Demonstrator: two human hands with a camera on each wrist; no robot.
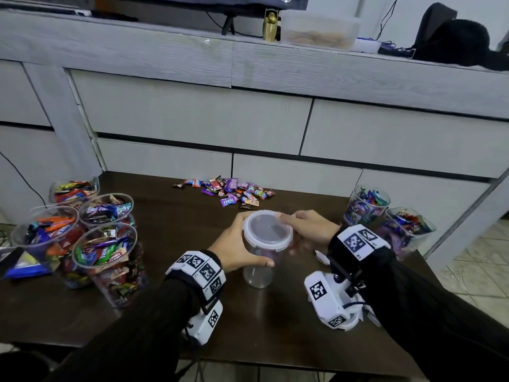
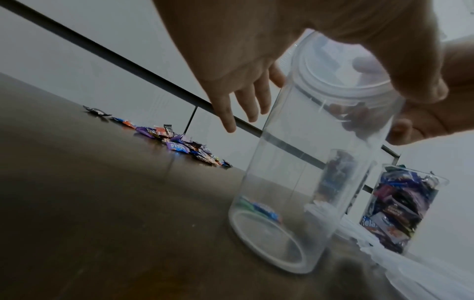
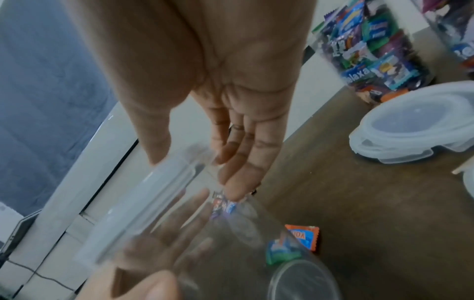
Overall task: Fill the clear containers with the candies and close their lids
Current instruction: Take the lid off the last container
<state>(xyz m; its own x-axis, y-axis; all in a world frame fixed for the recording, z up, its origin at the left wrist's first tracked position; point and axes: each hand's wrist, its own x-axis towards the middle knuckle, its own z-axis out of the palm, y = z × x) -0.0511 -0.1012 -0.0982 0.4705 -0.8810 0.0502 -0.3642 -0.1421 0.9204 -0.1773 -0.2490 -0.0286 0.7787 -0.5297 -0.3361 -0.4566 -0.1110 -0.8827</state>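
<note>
A tall clear container (image 1: 260, 268) stands at the middle of the dark table (image 1: 187, 238), nearly empty. A round translucent lid (image 1: 268, 230) sits on its mouth. My left hand (image 1: 238, 244) wraps the container's upper part, thumb across the front and fingers (image 2: 238, 105) round the far side. My right hand (image 1: 304, 230) holds the lid's right rim, thumb on top and fingers (image 3: 238, 182) down the side. A pile of wrapped candies (image 1: 228, 191) lies at the table's back edge. An orange candy (image 3: 304, 237) lies by the container's base.
Several open containers full of candy (image 1: 104, 244) crowd the table's left end. Two more filled ones (image 1: 369, 205) (image 1: 407, 230) stand at the right. Spare lids (image 3: 415, 125) lie beside my right wrist. Grey drawers (image 1: 192, 114) rise behind the table.
</note>
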